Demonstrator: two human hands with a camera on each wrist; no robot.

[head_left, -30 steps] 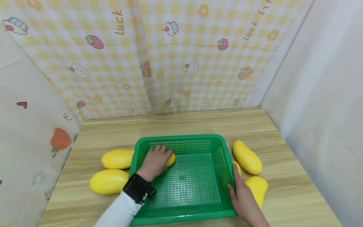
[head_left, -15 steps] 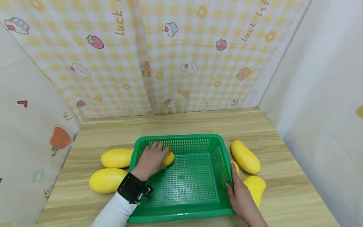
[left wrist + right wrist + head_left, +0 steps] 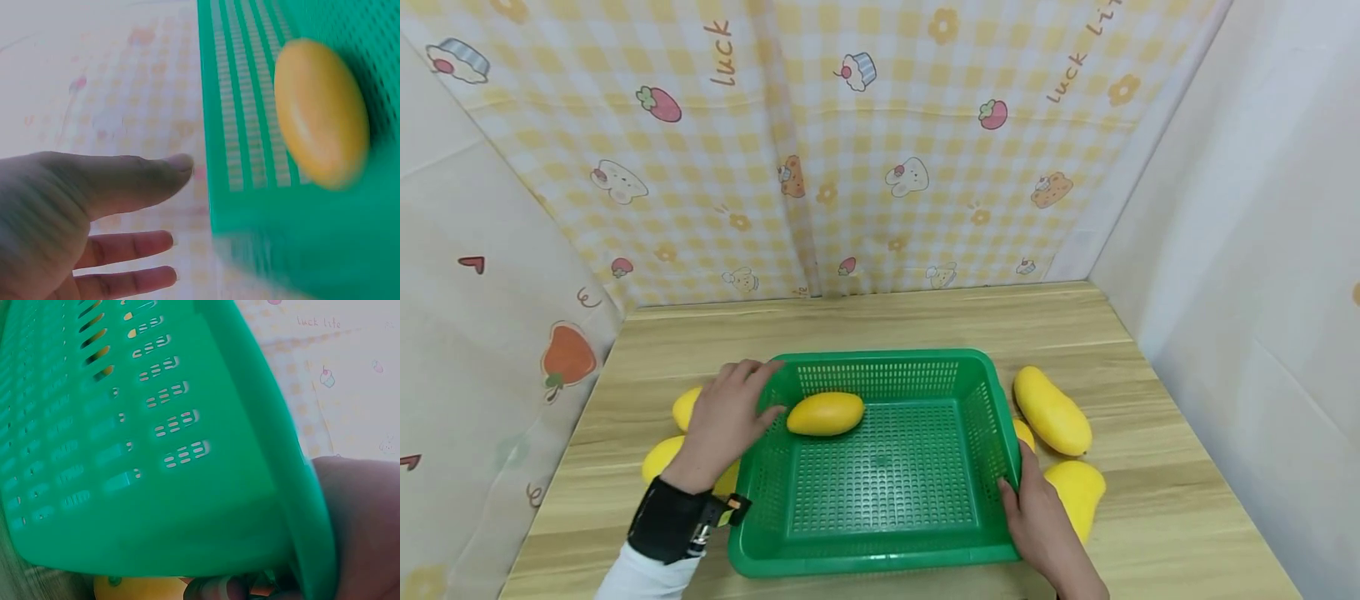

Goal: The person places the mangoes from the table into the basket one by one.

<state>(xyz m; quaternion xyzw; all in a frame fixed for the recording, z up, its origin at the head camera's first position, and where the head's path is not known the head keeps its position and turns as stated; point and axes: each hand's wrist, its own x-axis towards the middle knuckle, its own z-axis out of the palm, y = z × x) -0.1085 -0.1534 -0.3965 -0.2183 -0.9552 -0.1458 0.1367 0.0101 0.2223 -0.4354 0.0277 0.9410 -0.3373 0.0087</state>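
A yellow mango lies in the back left corner of a green plastic basket. My left hand is at the basket's left rim with its fingers extended, holding nothing. In the left wrist view, that hand's thumb points toward the basket wall, apart from the mango inside. On the other side, my right hand grips the basket's right rim, thumb inside and fingers outside. The right wrist view shows the basket wall up close, tilted in that view.
Two mangoes, one farther back and one nearer, lie left of the basket, partly behind my left hand. Right of it are a long mango, another and one half hidden by the rim. A checked curtain hangs behind.
My left hand has let go of the mango in the basket and moved left, out to the left rim. The mango stays in the back left corner. My right hand keeps its grip.
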